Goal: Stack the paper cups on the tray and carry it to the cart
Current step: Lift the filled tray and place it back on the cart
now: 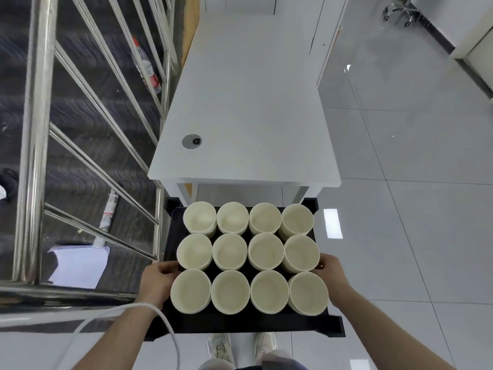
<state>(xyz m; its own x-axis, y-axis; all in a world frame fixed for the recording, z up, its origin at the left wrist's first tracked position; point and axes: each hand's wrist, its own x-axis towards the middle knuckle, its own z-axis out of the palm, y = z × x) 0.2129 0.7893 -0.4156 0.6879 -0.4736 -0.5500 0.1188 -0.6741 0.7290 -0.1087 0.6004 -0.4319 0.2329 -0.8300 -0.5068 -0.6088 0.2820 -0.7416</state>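
A black tray (240, 328) hangs in the air in front of me, above the floor and my shoes. Several cream paper cups (265, 251) stand on it, packed in three rows; some look like nested stacks. My left hand (156, 284) grips the tray's left edge, fingers curled over the rim beside the cups. Gripping the right edge the same way is my right hand (332, 273). The cups hide most of the tray's floor. No cart is in view.
A white table (248, 108) with a round grey cable port (191, 141) stands straight ahead, its near edge just beyond the tray. A steel railing (34, 145) runs along the left above dark stairs. Glossy grey floor tiles (416, 209) spread to the right. A white cable (170, 332) crosses my left forearm.
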